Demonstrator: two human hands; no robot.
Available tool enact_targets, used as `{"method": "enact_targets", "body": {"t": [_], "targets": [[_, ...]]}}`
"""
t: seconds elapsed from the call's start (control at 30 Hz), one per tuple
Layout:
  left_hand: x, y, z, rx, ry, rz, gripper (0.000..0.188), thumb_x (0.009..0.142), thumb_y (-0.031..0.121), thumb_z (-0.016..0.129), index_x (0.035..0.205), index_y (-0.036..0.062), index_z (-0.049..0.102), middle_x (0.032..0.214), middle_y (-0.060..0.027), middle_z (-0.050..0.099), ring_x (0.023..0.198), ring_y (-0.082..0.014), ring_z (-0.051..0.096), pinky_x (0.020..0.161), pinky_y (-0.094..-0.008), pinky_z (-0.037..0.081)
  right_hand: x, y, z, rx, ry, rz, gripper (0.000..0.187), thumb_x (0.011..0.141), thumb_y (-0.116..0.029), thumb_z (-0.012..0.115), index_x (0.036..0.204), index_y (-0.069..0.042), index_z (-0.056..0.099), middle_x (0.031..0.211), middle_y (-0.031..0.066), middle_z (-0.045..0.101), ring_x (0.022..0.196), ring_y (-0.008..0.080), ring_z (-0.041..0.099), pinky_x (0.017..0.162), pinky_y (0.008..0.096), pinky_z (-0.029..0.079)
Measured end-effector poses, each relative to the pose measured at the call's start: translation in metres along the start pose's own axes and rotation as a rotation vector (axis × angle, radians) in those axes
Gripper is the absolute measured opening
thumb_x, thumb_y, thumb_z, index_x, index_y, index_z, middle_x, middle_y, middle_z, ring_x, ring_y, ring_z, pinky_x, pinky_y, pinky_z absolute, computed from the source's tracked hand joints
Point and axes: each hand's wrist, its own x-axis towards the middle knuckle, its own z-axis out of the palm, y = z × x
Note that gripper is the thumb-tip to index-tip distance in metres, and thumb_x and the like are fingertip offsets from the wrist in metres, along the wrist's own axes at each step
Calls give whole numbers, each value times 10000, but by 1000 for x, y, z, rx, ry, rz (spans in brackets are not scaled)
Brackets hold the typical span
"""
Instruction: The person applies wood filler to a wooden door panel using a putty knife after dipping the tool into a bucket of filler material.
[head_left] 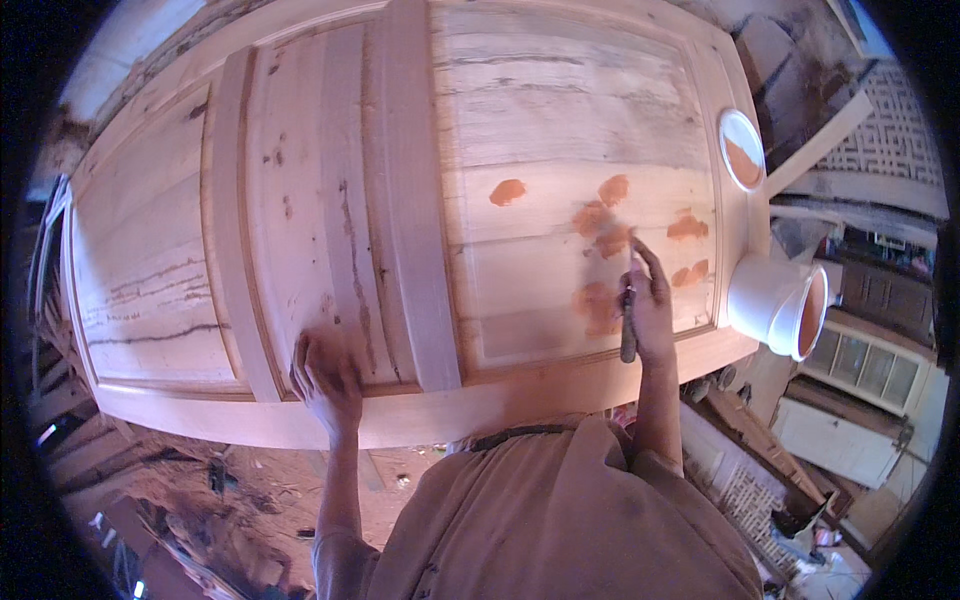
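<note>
"Orange-brown paste patches (595, 217) dot the right-hand panel (530, 310) of that wooden door (410, 200). How does the door lie?"

"Flat, stretching across the view from 9 o'clock over 12 to 3, its boards streaked dark. Most patches sit toward 2 and 3 o'clock from the view's centre; a lone one sits near 12."

"And the right hand (655, 305)?"

"At 3 o'clock, over that panel, closed around a dark-handled putty knife (628, 335). The blade points to 12 o'clock, its tip by the clustered patches; I can't tell whether it touches the wood."

"The left hand (330, 375)?"

"At 8 o'clock, by the door's near edge, fingers bent. Blur covers them, so I can't tell whether it grasps anything."

"What's beyond the knife?"

"A white bucket (757, 300) at 3 o'clock, by the door's right end, orange-brown showing inside. At 2 o'clock, on that same end, a round white lid (741, 130) carries more paste."

"And farther out?"

"A lattice panel (890, 115) at 2 o'clock, and a scrap-strewn brown floor (285, 510) between 7 and 8."
</note>
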Motion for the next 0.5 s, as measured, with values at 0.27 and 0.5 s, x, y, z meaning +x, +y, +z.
{"method": "enact_targets", "body": {"t": [0.27,0.5], "targets": [[-1,0,0,6,36,-5,497,969,303,614,1377,32,524,1450,-181,535,1343,-379,486,1122,-524,343,-6,37,48,-836,-107,-523,553,999,-194,570,1521,-114,405,937,277,661,832,481,666,728,560,540],[-3,-1,-1,-2,22,5,494,970,299,607,1376,31,524,1448,-184,534,1342,-383,485,1121,-525,339,2,35,74,-1104,3,-444,522,1009,-223,559,1509,-125,452,926,275,656,818,453,680,721,533,552]]}}
